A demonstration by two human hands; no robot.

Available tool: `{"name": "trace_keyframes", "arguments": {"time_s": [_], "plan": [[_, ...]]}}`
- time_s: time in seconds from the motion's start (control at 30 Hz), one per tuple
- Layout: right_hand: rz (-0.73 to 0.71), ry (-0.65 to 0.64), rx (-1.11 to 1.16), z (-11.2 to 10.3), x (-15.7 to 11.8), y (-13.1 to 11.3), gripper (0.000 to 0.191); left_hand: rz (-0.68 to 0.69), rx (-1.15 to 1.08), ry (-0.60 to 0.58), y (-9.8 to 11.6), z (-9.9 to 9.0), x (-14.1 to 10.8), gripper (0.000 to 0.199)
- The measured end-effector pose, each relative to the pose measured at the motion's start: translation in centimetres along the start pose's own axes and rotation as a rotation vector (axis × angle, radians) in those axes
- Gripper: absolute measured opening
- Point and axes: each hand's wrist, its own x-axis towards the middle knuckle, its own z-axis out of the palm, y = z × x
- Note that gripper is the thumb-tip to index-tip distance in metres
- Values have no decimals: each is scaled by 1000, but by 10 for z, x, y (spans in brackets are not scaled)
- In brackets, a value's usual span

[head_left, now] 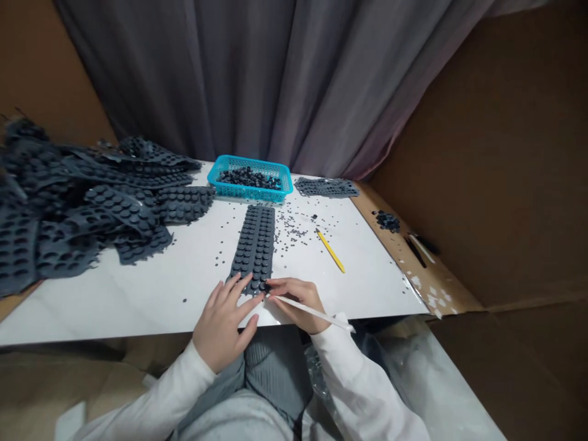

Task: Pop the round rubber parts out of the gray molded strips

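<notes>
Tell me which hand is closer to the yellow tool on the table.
Right. The right hand, gripping a white stick, is apart from the yellow tool, on its near left side. The left hand is farther left, at the near end of the dark knobbed sheet.

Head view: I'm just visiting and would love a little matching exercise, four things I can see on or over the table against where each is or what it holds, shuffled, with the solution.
Things
1. Blue basket
2. Yellow stick
3. Long studded sheet
4. White stick nearest the person

Place or state
A. Near end under the left hand
B. Held in the right hand
C. Contains many small dark pieces
D. Lying loose on the white tabletop, away from both hands

Right pairs: 1-C, 2-D, 3-A, 4-B
</notes>
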Motion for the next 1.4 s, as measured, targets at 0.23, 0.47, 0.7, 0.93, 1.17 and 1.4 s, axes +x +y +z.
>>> {"name": "trace_keyframes", "arguments": {"time_s": [0.23,0.47,0.7,0.93,1.17,1.4], "plan": [[33,-11,-2,-1,3,-1,12,-34,-48,-10,4,-4,1,39],[-19,-44,-23,0,2,2,13,-87,-113,-21,6,-4,2,35],[-170,-137,-228,-2,7,3,12,-52,-86,-26,4,-5,2,36],[-506,-214,-598,-1,11,10,12,-52,-68,-20,5,-5,1,36],[-438,-135,-545,-10,17,13,12,-19,-16,-35,3,-3,0,40],[-53,-77,-43,-8,8,1,10,-49,-82,-19,4,-4,1,38]]}}
